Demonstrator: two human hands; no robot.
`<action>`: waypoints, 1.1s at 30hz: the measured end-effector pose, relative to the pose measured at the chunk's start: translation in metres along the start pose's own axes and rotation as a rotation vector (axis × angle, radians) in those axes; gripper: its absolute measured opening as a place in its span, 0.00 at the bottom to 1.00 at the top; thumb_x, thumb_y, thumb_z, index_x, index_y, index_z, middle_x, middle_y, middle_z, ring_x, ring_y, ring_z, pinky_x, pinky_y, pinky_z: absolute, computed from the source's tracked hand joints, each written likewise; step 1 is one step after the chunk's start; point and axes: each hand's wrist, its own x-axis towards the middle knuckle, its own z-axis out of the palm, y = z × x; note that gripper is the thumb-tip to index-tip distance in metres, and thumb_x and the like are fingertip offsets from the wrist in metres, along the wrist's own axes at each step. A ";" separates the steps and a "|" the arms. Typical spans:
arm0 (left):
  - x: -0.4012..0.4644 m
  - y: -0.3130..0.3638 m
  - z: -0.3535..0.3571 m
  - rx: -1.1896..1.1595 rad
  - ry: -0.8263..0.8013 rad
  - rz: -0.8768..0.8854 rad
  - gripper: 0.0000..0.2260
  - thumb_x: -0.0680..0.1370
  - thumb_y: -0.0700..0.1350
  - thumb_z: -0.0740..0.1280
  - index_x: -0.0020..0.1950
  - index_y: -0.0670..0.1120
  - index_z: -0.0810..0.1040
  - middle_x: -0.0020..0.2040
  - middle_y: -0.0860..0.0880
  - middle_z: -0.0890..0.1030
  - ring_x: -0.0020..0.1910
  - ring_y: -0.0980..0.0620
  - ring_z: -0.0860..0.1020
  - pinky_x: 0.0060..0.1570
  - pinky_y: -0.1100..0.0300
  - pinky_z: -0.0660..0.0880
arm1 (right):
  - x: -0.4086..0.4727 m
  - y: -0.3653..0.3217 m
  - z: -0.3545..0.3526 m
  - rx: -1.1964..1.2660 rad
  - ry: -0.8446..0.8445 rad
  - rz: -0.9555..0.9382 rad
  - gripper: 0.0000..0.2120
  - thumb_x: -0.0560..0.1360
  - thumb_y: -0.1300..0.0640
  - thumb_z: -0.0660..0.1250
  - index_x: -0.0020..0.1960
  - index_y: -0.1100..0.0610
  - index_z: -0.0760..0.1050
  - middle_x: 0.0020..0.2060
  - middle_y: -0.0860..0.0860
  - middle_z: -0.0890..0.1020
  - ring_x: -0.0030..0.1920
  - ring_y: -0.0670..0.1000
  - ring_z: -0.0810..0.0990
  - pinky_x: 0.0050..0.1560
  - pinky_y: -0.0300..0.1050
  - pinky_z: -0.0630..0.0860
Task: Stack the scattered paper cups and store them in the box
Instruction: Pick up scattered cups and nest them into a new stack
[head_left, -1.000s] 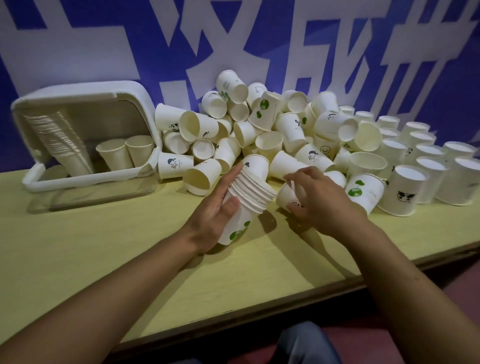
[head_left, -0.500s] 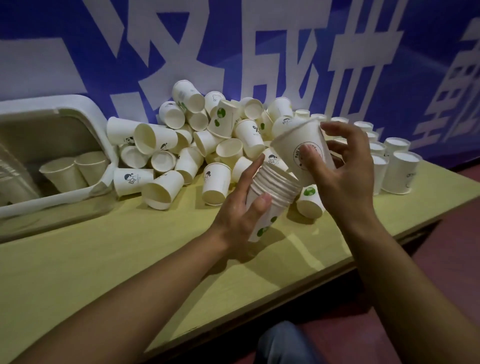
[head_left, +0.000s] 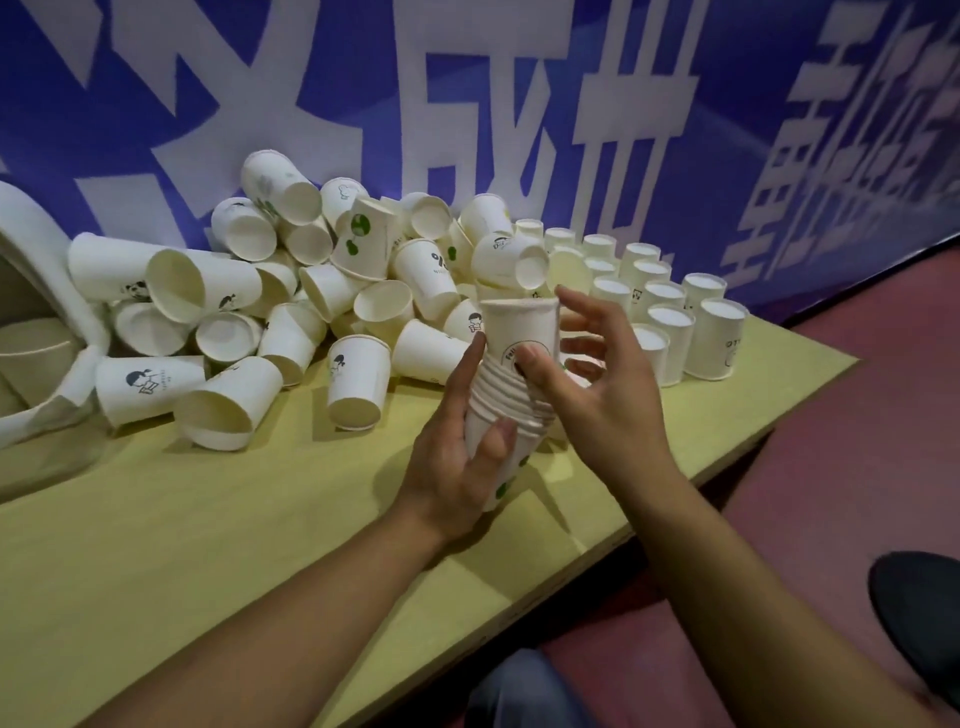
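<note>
The left hand (head_left: 457, 457) holds the nested stack of white paper cups (head_left: 501, 415) above the yellow-green wooden table (head_left: 208, 545), thumb on the near side, fingers (head_left: 470, 358) wrapped behind; the stack's long axis is close to upright, mouth up. The topmost white paper cup with a round printed logo (head_left: 519, 332) sits partly inside the stack, most of its wall still above the rims. The right hand (head_left: 587, 395) lies just right of this cup: its thumb touches the cup wall, and the other fingers are spread wide and hold nothing. Seating the cup calls for a push straight down along the stack axis; the right hand is nearer. The heap of loose white paper cups (head_left: 311, 291) lies left and far. The white plastic storage box (head_left: 31, 249) lies far left, well apart from the stack.
</note>
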 end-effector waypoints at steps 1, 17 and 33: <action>0.001 0.000 0.000 -0.024 0.016 -0.006 0.30 0.76 0.60 0.59 0.77 0.71 0.52 0.71 0.71 0.68 0.71 0.63 0.70 0.65 0.66 0.69 | 0.000 0.000 0.000 0.003 0.000 0.020 0.22 0.72 0.43 0.73 0.63 0.40 0.71 0.58 0.44 0.77 0.56 0.41 0.77 0.53 0.45 0.80; 0.003 -0.007 -0.020 -0.175 0.222 -0.009 0.30 0.73 0.59 0.61 0.74 0.58 0.60 0.65 0.61 0.72 0.57 0.65 0.76 0.51 0.71 0.73 | 0.012 0.043 0.003 -0.454 0.000 0.232 0.22 0.73 0.50 0.73 0.66 0.46 0.73 0.64 0.51 0.72 0.63 0.51 0.72 0.57 0.46 0.72; -0.003 0.006 -0.027 -0.104 0.115 -0.066 0.24 0.74 0.62 0.64 0.69 0.65 0.65 0.60 0.73 0.76 0.60 0.65 0.77 0.54 0.72 0.72 | 0.027 0.029 -0.013 -0.150 -0.422 0.546 0.34 0.73 0.58 0.72 0.74 0.41 0.63 0.54 0.52 0.76 0.51 0.53 0.78 0.54 0.55 0.81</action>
